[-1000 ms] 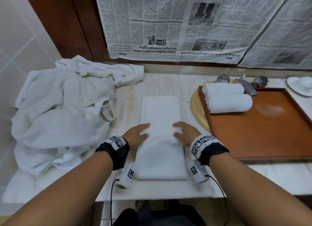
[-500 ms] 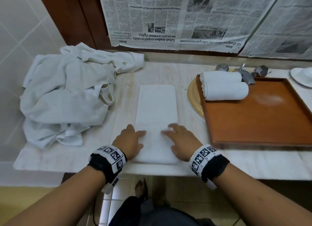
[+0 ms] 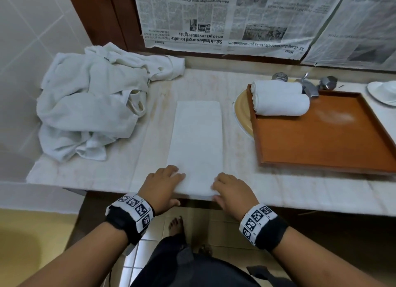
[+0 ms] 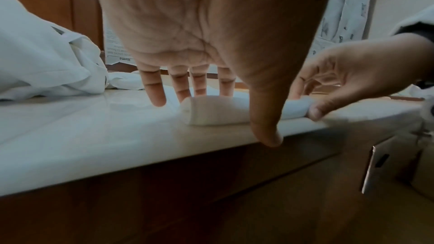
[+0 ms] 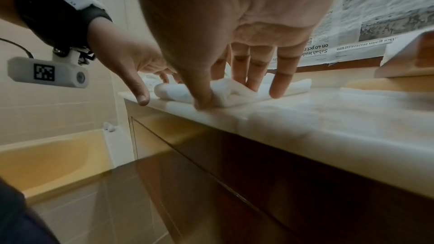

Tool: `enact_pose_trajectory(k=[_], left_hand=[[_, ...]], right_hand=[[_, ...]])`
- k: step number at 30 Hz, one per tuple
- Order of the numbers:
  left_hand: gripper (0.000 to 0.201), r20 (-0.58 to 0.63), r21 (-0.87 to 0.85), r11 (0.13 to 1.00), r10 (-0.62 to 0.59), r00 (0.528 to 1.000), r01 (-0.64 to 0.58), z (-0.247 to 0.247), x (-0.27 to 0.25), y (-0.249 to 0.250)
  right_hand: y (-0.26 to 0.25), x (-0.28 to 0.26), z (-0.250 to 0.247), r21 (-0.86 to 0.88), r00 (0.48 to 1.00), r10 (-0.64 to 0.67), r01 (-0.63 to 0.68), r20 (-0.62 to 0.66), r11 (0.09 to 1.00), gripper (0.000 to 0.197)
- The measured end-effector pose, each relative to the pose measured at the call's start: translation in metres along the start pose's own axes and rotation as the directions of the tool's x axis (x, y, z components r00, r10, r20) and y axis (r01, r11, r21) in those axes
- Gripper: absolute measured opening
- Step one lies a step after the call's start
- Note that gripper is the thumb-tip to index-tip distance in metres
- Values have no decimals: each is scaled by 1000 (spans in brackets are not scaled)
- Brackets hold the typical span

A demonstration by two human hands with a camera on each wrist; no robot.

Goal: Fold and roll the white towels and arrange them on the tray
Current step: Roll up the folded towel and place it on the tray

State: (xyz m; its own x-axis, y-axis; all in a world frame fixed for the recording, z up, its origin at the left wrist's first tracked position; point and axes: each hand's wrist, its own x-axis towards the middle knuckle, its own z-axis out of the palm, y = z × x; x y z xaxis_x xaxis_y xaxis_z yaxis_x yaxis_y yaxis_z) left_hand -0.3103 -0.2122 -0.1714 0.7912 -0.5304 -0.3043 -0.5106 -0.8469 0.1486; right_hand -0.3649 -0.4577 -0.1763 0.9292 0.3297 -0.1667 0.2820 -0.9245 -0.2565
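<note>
Both hands (image 3: 162, 184) slid back to towel's (image 3: 196, 145) near end under "Sabah leaders" newspaper (image 3: 225, 18)

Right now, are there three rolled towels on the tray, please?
No, only two rolled towels lie at the tray's far left corner.

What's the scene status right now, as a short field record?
towel in work: folded strip on the counter, near end rolled at the edge
left hand: on the roll's left end
right hand: pinching the roll's right end
tray: two rolled towels at its far left corner
unfolded pile: far left of the counter
</note>
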Motion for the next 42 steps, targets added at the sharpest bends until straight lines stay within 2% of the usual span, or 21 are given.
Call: enact_pose_trajectory(k=[3, 7, 10, 13, 14, 17, 19, 21, 23, 25, 28, 32, 34, 37, 40, 42], left_hand=[[74, -66, 7, 1000, -3, 998, 3, 12, -4, 5], [57, -169, -6, 999, 36, 985, -37, 27, -10, 3], [57, -246, -91, 992, 63, 967, -87, 38, -11, -6], [33, -324, -215, 964, 82, 942, -158, 41, -10, -12], [32, -351, -255, 954, 61, 935, -158, 40, -9, -14], [59, -340, -318, 941, 2, 940, -117, 36, -7, -14], [70, -326, -295, 951, -9, 945, -93, 37, -8, -13], [69, -307, -307, 950, -35, 951, -64, 38, -9, -12], [58, -305, -363, 931, -86, 948, -32, 38, -7, -11], [53, -310, -407, 913, -119, 943, -18, 37, -2, -10], [42, -297, -471, 882, -167, 940, 8, 34, 6, -9], [10, -275, -584, 810, -265, 924, 58, 32, 5, -7], [5, -284, -571, 818, -265, 921, 60, 32, 3, -4], [16, -357, -477, 879, -197, 913, 4, 36, -1, -1], [31, -410, -296, 951, -39, 911, -92, 38, -4, 4], [32, -449, -158, 975, 71, 891, -158, 38, -5, 9]], right_hand=[[8, -7, 12, 30, 988, -19, 24, -155, 999, 17], [13, -14, 18, 97, 969, -13, 38, -245, 995, 14], [18, -14, 18, 171, 975, 48, -11, -215, 985, 12], [19, -9, 11, 267, 984, 140, -106, -111, 958, 22], [18, -7, 8, 314, 980, 179, -142, -91, 939, 22], [13, -2, -1, 438, 947, 318, -271, -36, 857, 9], [11, 4, -5, 422, 934, 358, -321, -9, 848, 6], [9, 10, -7, 345, 931, 366, -345, 5, 873, 7], [6, 14, -9, 252, 940, 337, -315, -49, 915, 6], [3, 15, -5, 166, 962, 238, -214, -134, 963, 6], [0, 10, 7, 67, 978, 93, -82, -189, 994, 28], [-1, -5, 15, 83, 966, -24, 47, -258, 995, 27], [2, -11, 15, 98, 973, -22, 45, -228, 994, 32], [5, -10, 15, 104, 983, -13, 32, -183, 994, 33], [5, -3, 14, 86, 984, -20, 35, -175, 996, 29], [7, 0, 12, 75, 986, -25, 37, -164, 996, 27]])
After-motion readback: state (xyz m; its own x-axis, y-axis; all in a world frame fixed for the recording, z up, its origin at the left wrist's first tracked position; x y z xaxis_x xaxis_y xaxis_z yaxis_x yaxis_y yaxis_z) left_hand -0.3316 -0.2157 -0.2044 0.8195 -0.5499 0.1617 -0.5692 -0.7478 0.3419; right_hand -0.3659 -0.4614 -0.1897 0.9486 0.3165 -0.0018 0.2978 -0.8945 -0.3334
